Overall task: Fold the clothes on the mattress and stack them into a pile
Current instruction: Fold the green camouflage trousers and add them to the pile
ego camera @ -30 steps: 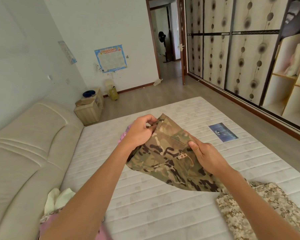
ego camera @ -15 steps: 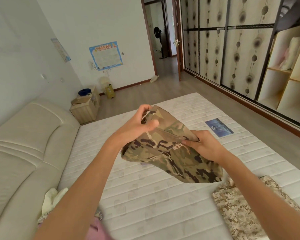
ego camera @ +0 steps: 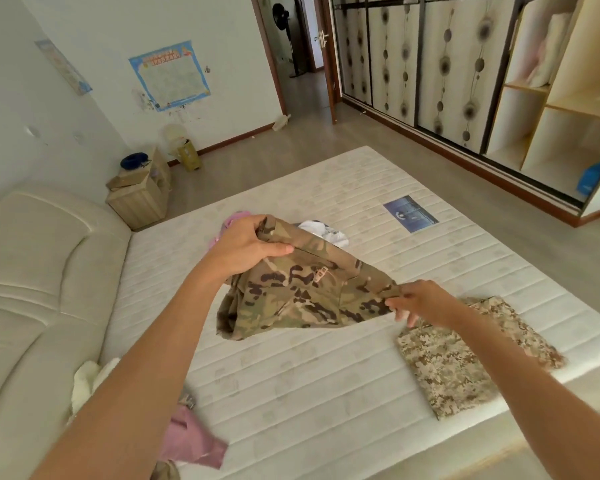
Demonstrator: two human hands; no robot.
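I hold a green-brown camouflage garment (ego camera: 302, 292) in the air above the white mattress (ego camera: 291, 386). My left hand (ego camera: 246, 245) grips its upper left edge. My right hand (ego camera: 418, 301) pinches its right corner, low and near the mattress. A folded tan digital-camouflage garment (ego camera: 454, 365) lies flat on the mattress at the right, just under my right wrist. A pink garment (ego camera: 194, 441) and a cream one (ego camera: 87, 379) lie at the near left. White cloth (ego camera: 323, 230) and pink cloth (ego camera: 234, 218) show behind the held garment.
A padded cream headboard (ego camera: 32, 289) runs along the left. A blue label (ego camera: 409, 214) is on the mattress at the far right. A wooden nightstand (ego camera: 139, 195) stands beyond the mattress, with wardrobe doors and open shelves (ego camera: 551, 109) along the right wall.
My right hand has slid out along the camouflage garment to its right corner and dropped lower, spreading the cloth wider. The view has tipped downward.
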